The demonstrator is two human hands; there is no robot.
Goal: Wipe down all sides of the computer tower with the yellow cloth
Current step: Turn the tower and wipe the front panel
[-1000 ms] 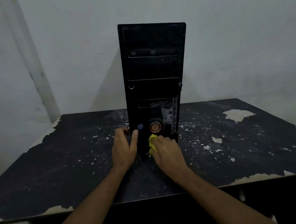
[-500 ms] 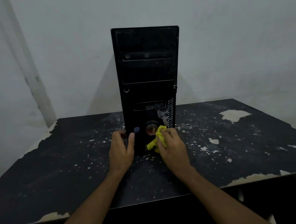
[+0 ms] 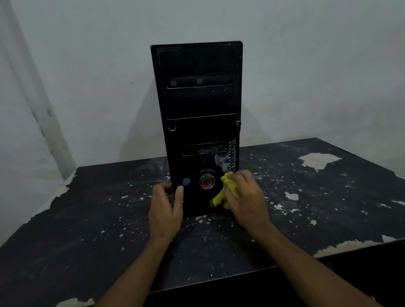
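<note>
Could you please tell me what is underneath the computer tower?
The computer tower stands upright on a black table with a chipped, paint-flecked top. The surface directly beneath its base is covered by the tower, and both hands hide the lower front edge.

Dim, murky light; soft wide-angle edges

1 tower (image 3: 200,110), 1 cloth (image 3: 225,192), prob. 2 hands.

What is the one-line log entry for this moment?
right hand: wiping tower front with yellow cloth | left hand: steadying tower
</note>
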